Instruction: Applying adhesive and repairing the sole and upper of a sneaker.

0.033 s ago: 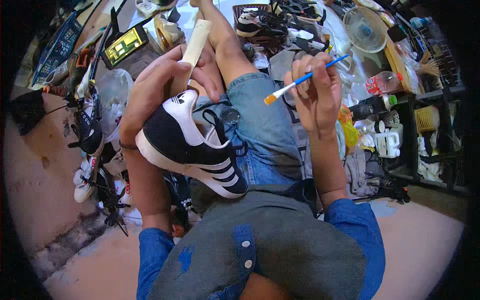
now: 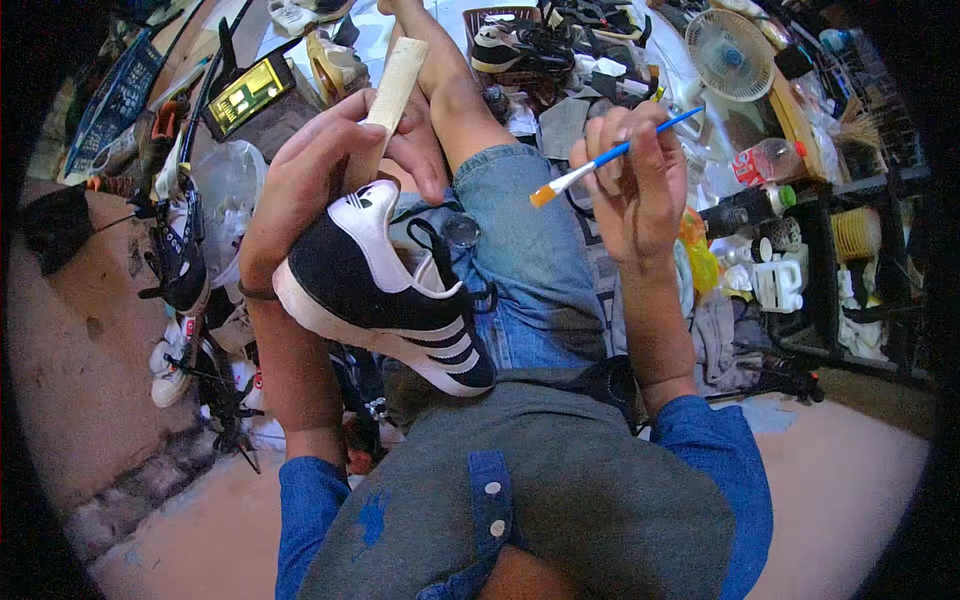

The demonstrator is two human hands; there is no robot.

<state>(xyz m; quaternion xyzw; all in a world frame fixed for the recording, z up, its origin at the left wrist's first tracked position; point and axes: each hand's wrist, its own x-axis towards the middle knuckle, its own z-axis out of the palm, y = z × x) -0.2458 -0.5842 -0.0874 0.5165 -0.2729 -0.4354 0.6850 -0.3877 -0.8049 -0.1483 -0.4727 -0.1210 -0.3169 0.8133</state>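
Observation:
My left hand [image 2: 330,150] is closed around a flat, cream-coloured strip [image 2: 402,75] that points up and away from me. Below that hand, against my left wrist and over my lap, lies a black sneaker [image 2: 355,285] with white stripes, a white heel patch and a pale sole, tilted with its opening to the right. Whether the palm also grips the shoe is hidden. Pinched in my right hand [image 2: 640,175] is a paintbrush [image 2: 600,160] with a blue handle, white ferrule and orange bristles, its tip pointing left toward the shoe but apart from it.
A small round dark container [image 2: 461,231] rests by my thigh. On the left are a clear plastic tub [image 2: 228,185], a lit phone-like screen [image 2: 248,97] and several shoes. At right stand a fan [image 2: 730,55], bottles [image 2: 768,162], a white jug [image 2: 777,287] and a black rack [image 2: 880,270].

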